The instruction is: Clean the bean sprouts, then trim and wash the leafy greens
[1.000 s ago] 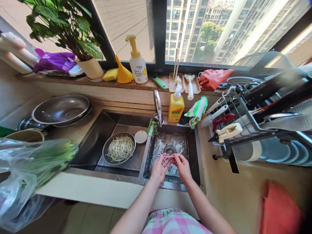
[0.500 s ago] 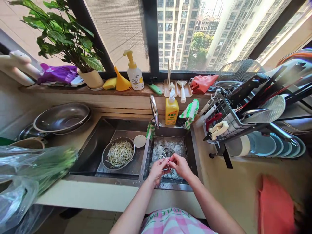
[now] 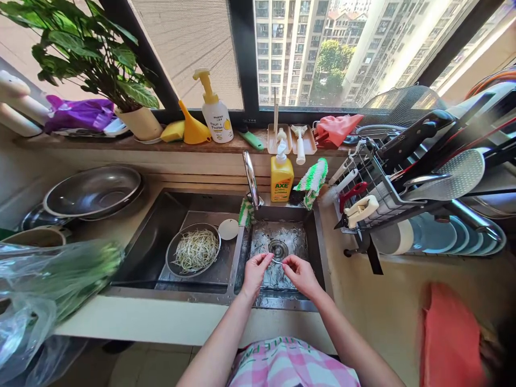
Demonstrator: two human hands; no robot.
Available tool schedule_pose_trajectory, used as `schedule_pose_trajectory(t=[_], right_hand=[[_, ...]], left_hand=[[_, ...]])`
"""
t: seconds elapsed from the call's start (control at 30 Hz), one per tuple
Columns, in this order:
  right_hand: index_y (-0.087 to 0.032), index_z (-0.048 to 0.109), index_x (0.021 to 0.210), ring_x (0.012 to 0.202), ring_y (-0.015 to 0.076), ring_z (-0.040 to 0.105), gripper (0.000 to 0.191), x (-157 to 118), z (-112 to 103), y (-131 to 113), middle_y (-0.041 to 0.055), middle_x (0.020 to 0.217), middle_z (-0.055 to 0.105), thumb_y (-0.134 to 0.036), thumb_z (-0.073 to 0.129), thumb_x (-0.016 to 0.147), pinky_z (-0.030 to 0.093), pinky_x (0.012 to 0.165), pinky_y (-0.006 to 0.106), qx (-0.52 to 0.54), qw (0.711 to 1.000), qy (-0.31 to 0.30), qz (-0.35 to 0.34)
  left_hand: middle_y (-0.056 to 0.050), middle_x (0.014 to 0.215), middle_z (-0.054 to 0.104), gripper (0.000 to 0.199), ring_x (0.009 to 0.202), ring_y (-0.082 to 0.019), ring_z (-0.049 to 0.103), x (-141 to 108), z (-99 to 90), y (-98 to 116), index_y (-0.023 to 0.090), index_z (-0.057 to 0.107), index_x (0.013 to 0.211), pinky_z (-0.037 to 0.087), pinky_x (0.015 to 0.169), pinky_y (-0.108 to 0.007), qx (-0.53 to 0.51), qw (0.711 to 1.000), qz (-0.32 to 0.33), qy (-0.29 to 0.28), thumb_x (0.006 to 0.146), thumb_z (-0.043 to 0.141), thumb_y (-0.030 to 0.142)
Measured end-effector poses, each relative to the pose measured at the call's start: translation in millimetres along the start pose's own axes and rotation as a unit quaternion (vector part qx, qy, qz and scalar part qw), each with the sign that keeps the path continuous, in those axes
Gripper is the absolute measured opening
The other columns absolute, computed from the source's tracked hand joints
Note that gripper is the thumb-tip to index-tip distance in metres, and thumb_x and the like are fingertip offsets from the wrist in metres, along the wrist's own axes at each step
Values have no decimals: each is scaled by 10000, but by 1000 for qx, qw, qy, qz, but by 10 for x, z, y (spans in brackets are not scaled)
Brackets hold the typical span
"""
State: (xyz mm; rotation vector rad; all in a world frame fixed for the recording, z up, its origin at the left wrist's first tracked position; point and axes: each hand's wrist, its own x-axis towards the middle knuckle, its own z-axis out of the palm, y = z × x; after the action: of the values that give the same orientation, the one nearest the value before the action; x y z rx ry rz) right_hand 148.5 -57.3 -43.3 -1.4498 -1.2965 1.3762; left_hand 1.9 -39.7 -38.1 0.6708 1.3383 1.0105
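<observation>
Over the right sink basin point(image 3: 313, 242), my left hand point(image 3: 255, 273) and my right hand point(image 3: 300, 275) face each other with fingertips pinched. A thin white bean sprout point(image 3: 277, 261) stretches between them, one end in each pinch. Beneath, thin scraps lie scattered on the wet basin floor around the drain point(image 3: 278, 248). A round metal pan heaped with bean sprouts point(image 3: 196, 250) stands in the left basin point(image 3: 139, 263). Beside it, close to the divider, is a small white round dish point(image 3: 228, 229).
A faucet point(image 3: 250, 177) rises behind the divider, with a yellow AXE bottle point(image 3: 281, 180) to its right. The dish rack point(image 3: 387, 199) holds knives, utensils and plates. Bagged greens point(image 3: 76, 274) and pans point(image 3: 94, 191) are at left; a red cloth point(image 3: 449, 338) lies at lower right.
My hands have moved apart from touching, and a sprout now spans the gap between them. The small clump seen at my fingertips no longer shows. The view has shifted slightly.
</observation>
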Motion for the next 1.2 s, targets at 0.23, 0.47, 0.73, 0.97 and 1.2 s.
schedule_pose_trajectory(t=[0.23, 0.47, 0.73, 0.97, 1.2], right_hand=[[-195, 512, 597, 481, 100, 405, 132, 65, 116, 62, -29, 524, 481, -278, 510, 700, 323, 473, 214, -45, 989, 141, 19], [-181, 526, 596, 458, 100, 460, 267, 35, 253, 1, -10, 538, 550, -425, 632, 608, 361, 437, 218, 151, 979, 26, 136], [-188, 438, 525, 407, 65, 356, 182, 57, 292, 140, -53, 460, 453, -300, 563, 595, 265, 407, 192, 185, 966, 78, 165], [-179, 570, 689, 556, 108, 467, 202, 74, 122, 29, -7, 641, 550, -369, 627, 650, 369, 519, 220, 144, 984, 92, 47], [-165, 558, 679, 553, 98, 454, 227, 170, 95, 29, -12, 615, 532, -386, 610, 671, 367, 518, 210, 126, 990, 36, 47]], left_hand=[[-22, 682, 636, 371, 614, -94, 510, 5, 44, -23, 117, 683, 735, 396, 619, -200, -20, 1000, 5, 18, 577, 713, 452], [-27, 726, 658, 347, 679, -119, 546, 21, 59, -77, 130, 683, 742, 409, 665, -211, -4, 999, 29, 29, 593, 704, 443], [-29, 728, 666, 314, 693, -128, 559, -19, 98, -64, 127, 689, 733, 416, 697, -227, -1, 999, 38, 30, 598, 706, 410], [-38, 701, 668, 238, 681, -154, 569, 75, -28, -94, 153, 694, 682, 414, 681, -246, 163, 983, 86, 2, 631, 672, 384], [-36, 718, 656, 166, 691, -153, 574, -8, -63, -93, 188, 701, 703, 414, 678, -256, 345, 925, 152, -43, 717, 605, 323]])
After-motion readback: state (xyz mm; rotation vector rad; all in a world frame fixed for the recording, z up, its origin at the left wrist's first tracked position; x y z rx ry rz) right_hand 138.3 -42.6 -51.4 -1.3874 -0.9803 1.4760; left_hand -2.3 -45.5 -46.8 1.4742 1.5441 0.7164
